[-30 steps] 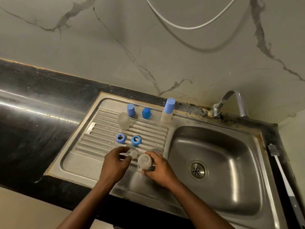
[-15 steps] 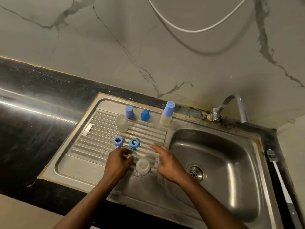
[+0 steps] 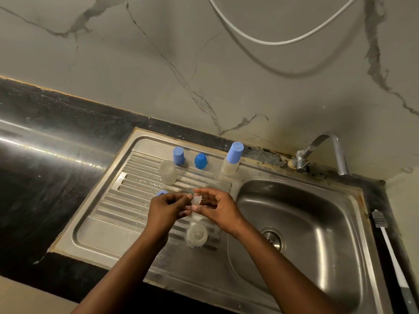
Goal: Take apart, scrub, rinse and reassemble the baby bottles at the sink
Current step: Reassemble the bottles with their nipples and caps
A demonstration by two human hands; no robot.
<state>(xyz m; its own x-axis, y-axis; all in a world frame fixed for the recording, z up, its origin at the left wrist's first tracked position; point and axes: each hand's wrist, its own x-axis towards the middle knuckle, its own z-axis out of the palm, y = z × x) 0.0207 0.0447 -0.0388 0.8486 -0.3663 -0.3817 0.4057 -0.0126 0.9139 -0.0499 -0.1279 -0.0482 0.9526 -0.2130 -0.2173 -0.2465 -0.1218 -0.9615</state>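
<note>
My left hand point(image 3: 167, 209) and my right hand point(image 3: 217, 207) meet above the ribbed drainboard point(image 3: 127, 200) and pinch a small clear nipple point(image 3: 196, 199) between their fingertips. Just below them a clear open bottle point(image 3: 196, 236) stands on the drainboard. Another clear bottle body point(image 3: 167, 172) stands further back. Behind it are two blue caps point(image 3: 178, 155) point(image 3: 200, 160) and an assembled bottle with a blue cap point(image 3: 232, 158). A blue ring point(image 3: 162, 192) peeks out behind my left fingers; the other ring is hidden.
The steel sink basin point(image 3: 317, 223) with its drain point(image 3: 271, 239) lies to the right, under the tap point(image 3: 326, 150). A bottle brush point(image 3: 390, 245) lies on the right rim. Black counter point(image 3: 45, 177) stretches to the left.
My right hand let go of the clear bottle, which now stands on the drainboard. Both hands rose and came together around the clear nipple.
</note>
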